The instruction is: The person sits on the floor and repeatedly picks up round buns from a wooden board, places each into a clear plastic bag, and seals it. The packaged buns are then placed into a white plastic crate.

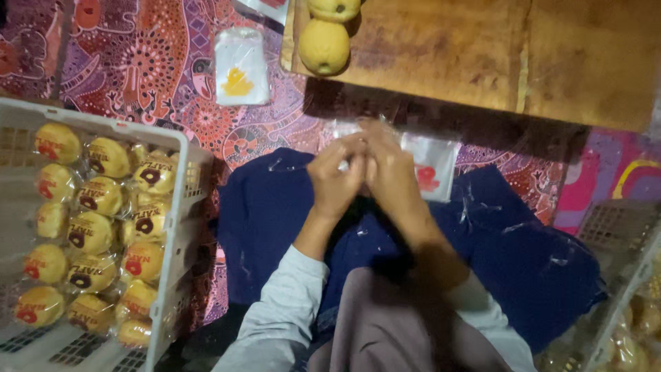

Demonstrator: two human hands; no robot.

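My left hand [335, 180] and my right hand [392, 172] are pressed together over my lap, fingers closed around a clear plastic wrapper [358, 131] whose edge shows above the fingertips. What lies inside the wrapper is hidden by my fingers. Just right of my hands lies a clear bag with a red print [430, 165] on the patterned cloth. Dark blue fabric [509, 241] covers my legs beneath the hands.
A white plastic crate [182, 148] at left holds several wrapped yellow buns [93, 231]. A wooden board [482, 48] at the top carries two unwrapped buns [323, 45]. A clear bag with a yellow print [239, 67] lies beside it. Another crate [620, 227] sits at right.
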